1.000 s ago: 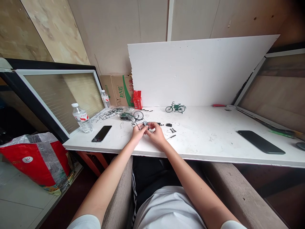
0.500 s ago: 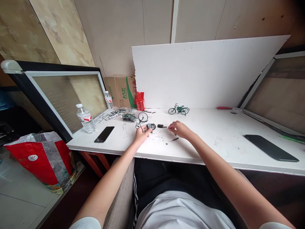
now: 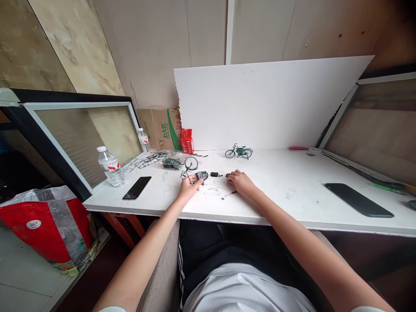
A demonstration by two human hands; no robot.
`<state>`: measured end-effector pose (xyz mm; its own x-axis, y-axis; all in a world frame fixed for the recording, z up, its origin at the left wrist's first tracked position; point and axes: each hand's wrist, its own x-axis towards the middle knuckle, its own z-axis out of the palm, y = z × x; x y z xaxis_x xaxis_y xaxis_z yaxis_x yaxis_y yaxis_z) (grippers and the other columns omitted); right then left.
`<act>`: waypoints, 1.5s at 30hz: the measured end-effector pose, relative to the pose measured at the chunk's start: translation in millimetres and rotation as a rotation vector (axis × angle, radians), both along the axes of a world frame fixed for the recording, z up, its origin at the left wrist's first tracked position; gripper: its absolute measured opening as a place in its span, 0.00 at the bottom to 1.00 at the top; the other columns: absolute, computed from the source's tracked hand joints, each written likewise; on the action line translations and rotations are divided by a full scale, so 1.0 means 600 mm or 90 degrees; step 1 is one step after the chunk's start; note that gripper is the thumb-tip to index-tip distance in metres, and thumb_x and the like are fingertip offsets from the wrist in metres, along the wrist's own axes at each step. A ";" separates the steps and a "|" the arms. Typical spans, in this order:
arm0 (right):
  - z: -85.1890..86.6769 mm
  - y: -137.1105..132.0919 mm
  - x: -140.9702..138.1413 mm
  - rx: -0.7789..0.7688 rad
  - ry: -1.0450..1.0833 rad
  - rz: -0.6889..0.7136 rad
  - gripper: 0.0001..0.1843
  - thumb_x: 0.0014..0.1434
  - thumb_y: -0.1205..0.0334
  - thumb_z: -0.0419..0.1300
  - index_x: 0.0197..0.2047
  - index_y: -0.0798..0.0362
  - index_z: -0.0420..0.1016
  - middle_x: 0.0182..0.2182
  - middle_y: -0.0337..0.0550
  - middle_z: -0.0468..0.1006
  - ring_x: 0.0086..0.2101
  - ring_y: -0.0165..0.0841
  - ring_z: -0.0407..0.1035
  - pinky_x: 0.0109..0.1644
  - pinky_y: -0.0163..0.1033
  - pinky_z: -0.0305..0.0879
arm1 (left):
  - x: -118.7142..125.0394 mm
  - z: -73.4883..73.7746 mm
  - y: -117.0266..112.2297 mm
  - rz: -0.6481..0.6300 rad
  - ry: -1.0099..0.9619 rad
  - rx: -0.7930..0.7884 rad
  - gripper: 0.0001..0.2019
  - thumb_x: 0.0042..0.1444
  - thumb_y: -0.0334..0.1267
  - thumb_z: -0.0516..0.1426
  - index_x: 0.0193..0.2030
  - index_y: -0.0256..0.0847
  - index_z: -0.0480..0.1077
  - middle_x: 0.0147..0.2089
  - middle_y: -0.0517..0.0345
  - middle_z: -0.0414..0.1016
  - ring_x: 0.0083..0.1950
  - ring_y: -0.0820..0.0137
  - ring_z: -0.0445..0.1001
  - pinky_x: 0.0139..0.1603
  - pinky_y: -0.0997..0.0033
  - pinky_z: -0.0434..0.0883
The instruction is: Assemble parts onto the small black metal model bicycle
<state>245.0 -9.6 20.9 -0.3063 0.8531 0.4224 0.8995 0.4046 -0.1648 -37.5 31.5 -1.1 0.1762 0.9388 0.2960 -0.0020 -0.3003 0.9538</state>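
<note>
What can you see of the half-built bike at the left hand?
The half-built bike is a small, dark, metal-looking assembly: one spoked wheel at its far end, thin frame rods, and a round grey part at its near end. No second wheel shows. It sits on the white table, left of centre. The left hand grips its near end; the right hand lies apart on the table, not touching it. Finer detail is too small to tell.

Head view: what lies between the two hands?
A small black part and tiny bits, between left hand, holding a half-built bicycle, and right hand; in head view.
</note>
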 end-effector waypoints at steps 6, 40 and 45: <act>-0.003 -0.001 0.007 -0.007 -0.006 -0.005 0.14 0.69 0.70 0.55 0.37 0.51 0.81 0.37 0.54 0.82 0.41 0.44 0.71 0.44 0.43 0.63 | 0.002 0.000 0.000 -0.007 -0.004 -0.005 0.17 0.52 0.49 0.69 0.35 0.37 0.76 0.35 0.53 0.78 0.26 0.74 0.69 0.27 0.72 0.66; 0.027 -0.026 -0.059 -0.034 0.347 0.130 0.13 0.76 0.51 0.49 0.45 0.49 0.67 0.37 0.44 0.76 0.33 0.36 0.68 0.37 0.41 0.65 | 0.056 0.028 -0.077 -0.245 -0.135 -0.223 0.19 0.51 0.47 0.71 0.40 0.32 0.78 0.40 0.46 0.82 0.29 0.77 0.70 0.33 0.73 0.64; 0.006 -0.047 -0.087 -0.019 0.352 0.164 0.12 0.76 0.52 0.49 0.44 0.49 0.66 0.38 0.44 0.73 0.36 0.37 0.67 0.39 0.42 0.65 | 0.052 0.023 -0.075 -0.262 -0.094 -0.255 0.19 0.50 0.46 0.73 0.41 0.33 0.78 0.39 0.48 0.82 0.32 0.75 0.74 0.37 0.72 0.68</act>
<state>192.7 -37.8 24.6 -0.2464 0.7951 0.5542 0.5518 0.5852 -0.5942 -6.5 -13.7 12.9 0.5334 0.8457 -0.0177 -0.1838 0.1363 0.9735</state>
